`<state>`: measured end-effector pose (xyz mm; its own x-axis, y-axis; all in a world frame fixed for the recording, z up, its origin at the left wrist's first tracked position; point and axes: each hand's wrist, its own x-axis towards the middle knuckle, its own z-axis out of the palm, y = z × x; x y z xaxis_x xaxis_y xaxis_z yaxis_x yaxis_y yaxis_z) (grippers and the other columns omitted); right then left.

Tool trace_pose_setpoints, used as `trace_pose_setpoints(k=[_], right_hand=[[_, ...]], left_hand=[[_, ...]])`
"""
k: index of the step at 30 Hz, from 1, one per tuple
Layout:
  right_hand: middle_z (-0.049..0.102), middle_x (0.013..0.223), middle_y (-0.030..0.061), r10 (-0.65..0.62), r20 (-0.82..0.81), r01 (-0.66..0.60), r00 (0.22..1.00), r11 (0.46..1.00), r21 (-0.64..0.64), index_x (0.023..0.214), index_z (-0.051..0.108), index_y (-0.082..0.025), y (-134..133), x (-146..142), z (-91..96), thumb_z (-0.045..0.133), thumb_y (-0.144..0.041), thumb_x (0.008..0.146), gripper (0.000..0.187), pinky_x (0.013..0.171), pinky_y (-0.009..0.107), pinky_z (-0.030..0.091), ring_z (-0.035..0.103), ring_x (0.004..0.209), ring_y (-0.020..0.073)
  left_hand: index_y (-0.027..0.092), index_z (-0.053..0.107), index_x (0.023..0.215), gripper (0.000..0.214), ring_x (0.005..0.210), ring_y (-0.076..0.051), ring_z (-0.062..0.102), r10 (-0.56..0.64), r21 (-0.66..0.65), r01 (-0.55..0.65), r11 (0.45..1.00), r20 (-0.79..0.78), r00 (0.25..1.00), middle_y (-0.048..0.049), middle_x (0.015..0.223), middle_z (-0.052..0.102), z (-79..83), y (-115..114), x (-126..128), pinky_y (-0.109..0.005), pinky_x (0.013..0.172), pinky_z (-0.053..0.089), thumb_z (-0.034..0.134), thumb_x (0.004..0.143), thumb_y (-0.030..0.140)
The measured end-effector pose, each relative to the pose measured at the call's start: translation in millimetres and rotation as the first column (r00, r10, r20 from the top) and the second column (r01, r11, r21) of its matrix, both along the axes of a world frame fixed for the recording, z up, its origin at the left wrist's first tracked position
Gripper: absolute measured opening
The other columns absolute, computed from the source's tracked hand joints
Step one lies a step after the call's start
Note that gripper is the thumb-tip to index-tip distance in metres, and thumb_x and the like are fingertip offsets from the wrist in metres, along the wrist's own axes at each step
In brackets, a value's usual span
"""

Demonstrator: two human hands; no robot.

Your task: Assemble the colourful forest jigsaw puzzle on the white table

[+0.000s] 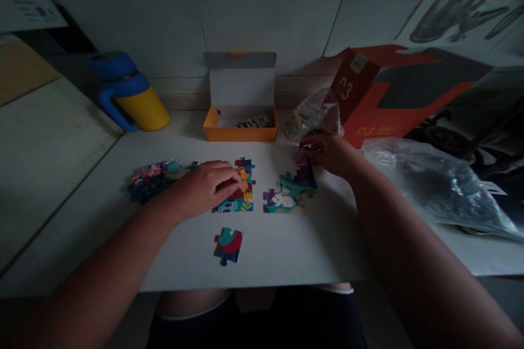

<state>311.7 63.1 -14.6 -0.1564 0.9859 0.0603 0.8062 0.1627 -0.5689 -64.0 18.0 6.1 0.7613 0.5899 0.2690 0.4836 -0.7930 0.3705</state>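
Observation:
My right hand (326,154) pinches the top of a purple jigsaw piece (302,157), which sits at the upper end of a joined puzzle section (286,200) with a white rabbit. My left hand (208,185) is over another joined section (233,206) showing an orange animal. Its thumb and fingers curl together near that animal, and anything between them is hidden. Closer to me, a loose jigsaw piece (229,245) with a red curved shape lies apart. Left of my left hand is a pile of jigsaw pieces (149,182), partly covered by my forearm.
An open orange box (240,134) with pieces inside stands at the back. To its left is a blue and yellow jug (143,103). A clear plastic bag (317,114), a large red box (368,98) and more clear plastic (438,185) lie on the right.

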Motion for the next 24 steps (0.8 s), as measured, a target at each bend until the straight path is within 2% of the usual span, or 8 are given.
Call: trace_pose_setpoints(k=[5,9,11,13,16,18,22,24], right_hand=[[0.080,0.094,0.0080,-0.054,0.136,0.045,0.989,0.997,0.065,0.112,0.078,-0.020,-1,-2,0.7,0.069,-0.025,0.092,0.022,0.065,0.031,0.049,0.070,0.074,0.0207],[0.079,0.086,0.0068,-0.059,0.234,0.032,0.970,0.993,0.117,0.094,0.078,-0.021,-6,-9,2.0,0.070,-0.028,0.092,0.010,0.065,0.031,0.047,0.069,0.073,0.0208],[0.078,0.082,0.0069,-0.066,0.260,0.034,0.963,0.992,0.124,0.085,0.075,-0.021,-7,-12,2.9,0.069,-0.027,0.092,0.011,0.064,0.032,0.045,0.068,0.071,0.0206],[0.077,0.084,0.0074,-0.054,0.251,0.025,0.966,0.993,0.120,0.084,0.074,-0.021,-8,-13,3.9,0.069,-0.030,0.094,0.015,0.065,0.032,0.045,0.068,0.072,0.0207],[0.078,0.094,0.0093,-0.031,0.221,0.007,0.975,0.994,0.106,0.093,0.075,-0.019,-8,-13,5.7,0.071,-0.037,0.094,0.018,0.066,0.032,0.047,0.069,0.077,0.0214],[0.079,0.099,0.0099,-0.020,0.212,-0.001,0.977,0.995,0.097,0.097,0.076,-0.019,-8,-14,6.7,0.072,-0.034,0.093,0.016,0.068,0.031,0.048,0.071,0.081,0.0222],[0.080,0.094,0.0080,0.016,0.185,-0.029,0.983,0.997,0.065,0.092,0.076,-0.021,-8,-14,5.7,0.070,-0.029,0.092,0.009,0.070,0.032,0.050,0.072,0.081,0.0227],[0.080,0.093,0.0082,0.023,0.183,-0.037,0.983,0.997,0.074,0.091,0.075,-0.022,-8,-13,2.4,0.068,-0.031,0.094,0.012,0.070,0.033,0.050,0.072,0.080,0.0227]], left_hand=[[0.022,0.073,0.102,0.014,0.095,-0.019,0.069,0.017,-0.002,-0.017,1.000,0.000,1.000,-0.0040,0.100,0.075,0.8,0,0,-0.035,0.087,0.053,0.060,0.106,0.024],[0.022,0.074,0.103,0.013,0.097,-0.019,0.069,0.042,-0.019,-0.042,0.999,-0.002,0.999,-0.0043,0.103,0.075,-1.1,0,0,-0.035,0.089,0.053,0.061,0.105,0.025],[0.022,0.074,0.103,0.012,0.098,-0.019,0.069,0.042,-0.019,-0.042,0.999,-0.006,0.999,-0.0042,0.104,0.075,-1.0,0,0,-0.036,0.089,0.053,0.061,0.105,0.025],[0.022,0.074,0.102,0.013,0.098,-0.019,0.069,0.033,-0.019,-0.033,0.999,-0.014,0.999,-0.0040,0.102,0.075,0.2,0,0,-0.036,0.089,0.053,0.061,0.105,0.024],[0.022,0.074,0.101,0.012,0.097,-0.019,0.069,0.035,-0.022,-0.035,0.999,-0.015,0.999,-0.0036,0.102,0.075,1.4,0,0,-0.035,0.089,0.052,0.062,0.104,0.023],[0.022,0.073,0.101,0.012,0.096,-0.019,0.069,0.040,-0.016,-0.040,0.999,-0.003,0.999,-0.0036,0.101,0.074,0.8,0,0,-0.034,0.088,0.052,0.062,0.104,0.021],[0.021,0.073,0.101,0.015,0.095,-0.019,0.069,0.041,0.000,-0.041,0.999,-0.012,0.999,-0.0045,0.100,0.074,2.1,-1,0,-0.033,0.087,0.052,0.060,0.105,0.024],[0.021,0.073,0.100,0.017,0.094,-0.020,0.069,0.093,0.012,-0.092,0.996,-0.027,0.995,-0.0051,0.100,0.075,8.3,-1,-4,-0.034,0.088,0.052,0.058,0.105,0.028]])
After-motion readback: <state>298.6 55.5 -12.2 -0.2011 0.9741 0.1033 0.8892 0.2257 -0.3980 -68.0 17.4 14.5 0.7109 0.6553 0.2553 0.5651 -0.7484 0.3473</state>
